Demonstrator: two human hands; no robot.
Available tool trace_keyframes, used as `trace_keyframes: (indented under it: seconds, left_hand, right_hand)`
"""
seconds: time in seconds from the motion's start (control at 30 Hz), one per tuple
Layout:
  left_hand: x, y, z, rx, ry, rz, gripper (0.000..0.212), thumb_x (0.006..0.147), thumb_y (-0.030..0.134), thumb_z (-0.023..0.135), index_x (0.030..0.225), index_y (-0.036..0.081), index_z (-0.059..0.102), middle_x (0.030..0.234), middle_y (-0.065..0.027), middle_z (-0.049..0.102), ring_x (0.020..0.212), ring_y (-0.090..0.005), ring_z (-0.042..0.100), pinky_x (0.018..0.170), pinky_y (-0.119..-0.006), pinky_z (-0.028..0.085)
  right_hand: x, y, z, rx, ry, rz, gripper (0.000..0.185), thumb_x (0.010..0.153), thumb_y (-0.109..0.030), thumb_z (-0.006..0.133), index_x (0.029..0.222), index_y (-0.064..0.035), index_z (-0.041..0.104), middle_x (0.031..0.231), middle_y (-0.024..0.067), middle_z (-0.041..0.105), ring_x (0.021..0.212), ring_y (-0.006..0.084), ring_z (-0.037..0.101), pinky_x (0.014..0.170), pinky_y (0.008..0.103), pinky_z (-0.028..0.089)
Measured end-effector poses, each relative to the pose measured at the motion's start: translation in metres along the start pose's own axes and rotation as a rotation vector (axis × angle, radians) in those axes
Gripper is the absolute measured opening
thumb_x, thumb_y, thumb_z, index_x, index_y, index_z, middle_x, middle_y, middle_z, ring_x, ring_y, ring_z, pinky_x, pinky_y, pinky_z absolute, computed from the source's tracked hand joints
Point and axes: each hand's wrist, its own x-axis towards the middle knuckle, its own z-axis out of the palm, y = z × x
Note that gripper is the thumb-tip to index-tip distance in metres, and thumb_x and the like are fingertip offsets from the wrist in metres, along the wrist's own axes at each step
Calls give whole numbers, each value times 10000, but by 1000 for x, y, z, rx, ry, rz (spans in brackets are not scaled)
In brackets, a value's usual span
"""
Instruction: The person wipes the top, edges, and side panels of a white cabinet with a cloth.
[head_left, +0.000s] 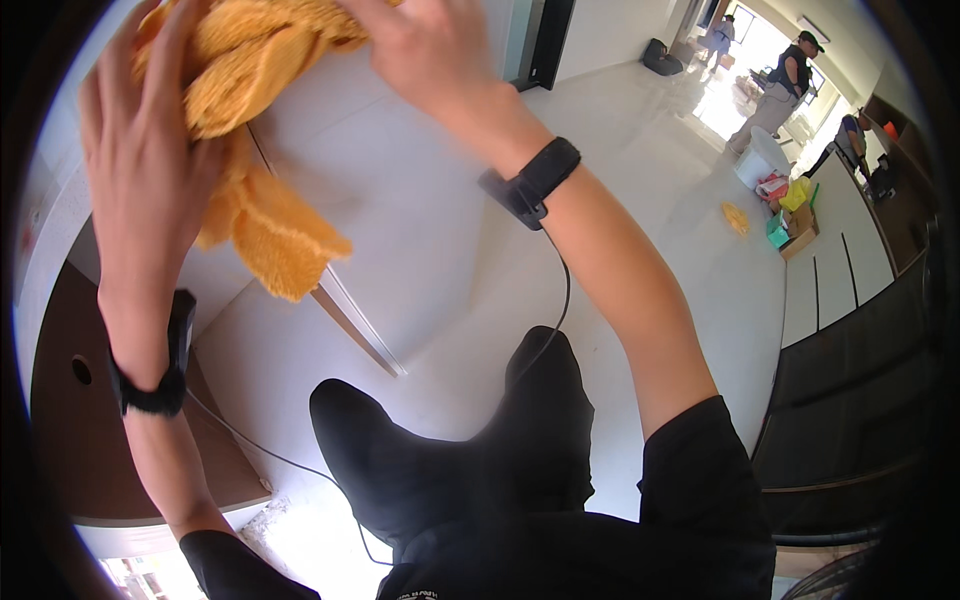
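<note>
A fluffy orange-yellow cleaning cloth (247, 82) is bunched up at the upper left, and one end of it hangs loose. My left hand (142, 142) grips it from the left side, with the fingers spread along the folds. At the top, my right hand (435, 60) is slightly blurred and holds the cloth's far right part. Its fingertips are partly cut off by the picture's edge. Behind the cloth stands a pale, smooth panel (397, 202) with a narrow edge strip (364, 322) at its lower end. Each wrist wears a black strap with a cable.
A brown cabinet board (150, 442) with a round hole lies at my left. White drawer fronts (832, 277) and a dark glossy surface (832, 420) run along the right. On the floor are a white bucket (761, 157), a cardboard box (801, 229) and another yellow cloth (735, 218). Several people (780, 94) are farther off.
</note>
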Motion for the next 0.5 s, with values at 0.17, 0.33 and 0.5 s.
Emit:
trace_keyframes:
  seconds: [0.17,0.33,0.5]
  left_hand:
    - [36,56,25,5,123,108,664,814,214,566,1405,-27,383,1468,-218,361,1396,-323,305,1170,-426,215]
    - [30,102,43,-132,-56,388,694,862,242,421,1434,-130,292,1548,-239,239,1474,-301,164,1219,-387,97]
    - [25,125,62,-37,-111,472,661,875,246,421,1425,-110,332,1542,-224,267,1469,-290,186,1221,-388,97]
  right_hand:
    - [-37,26,-5,-110,-67,208,589,780,39,585,1337,-148,544,1232,168,508,1079,357,529,935,415,443]
    - [-89,46,-12,-111,18,323,446,843,-21,562,1280,-112,559,1222,178,516,1129,368,519,958,416,428]
    - [-154,35,-39,-40,-437,611,714,773,96,581,1418,-169,425,1285,147,467,1106,369,550,922,430,484]
